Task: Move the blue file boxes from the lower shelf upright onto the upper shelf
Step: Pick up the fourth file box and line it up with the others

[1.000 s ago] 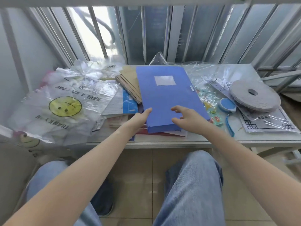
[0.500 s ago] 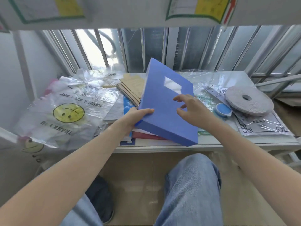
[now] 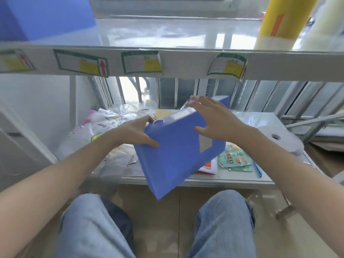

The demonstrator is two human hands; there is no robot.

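Note:
A blue file box (image 3: 176, 157) hangs tilted in the air in front of the lower shelf (image 3: 232, 178), its spine with a round finger hole turned up towards me. My left hand (image 3: 137, 134) grips its left end, thumb on the front face. My right hand (image 3: 212, 118) holds its top right part, fingers spread over the spine and thumb on the face. A second blue file box (image 3: 37, 17) stands on the upper shelf (image 3: 186, 60) at the far left, cut off by the frame.
The lower shelf holds plastic bags (image 3: 104, 127), snack packets (image 3: 236, 160), a grey tape roll (image 3: 279, 141) and papers. A yellow roll (image 3: 283, 21) stands at the upper shelf's right. Labels line that shelf's front edge. My knees are below.
The blue file box has gone from flat on the lower shelf to lifted clear and turned spine-up in both hands. My view has risen, showing the upper shelf.

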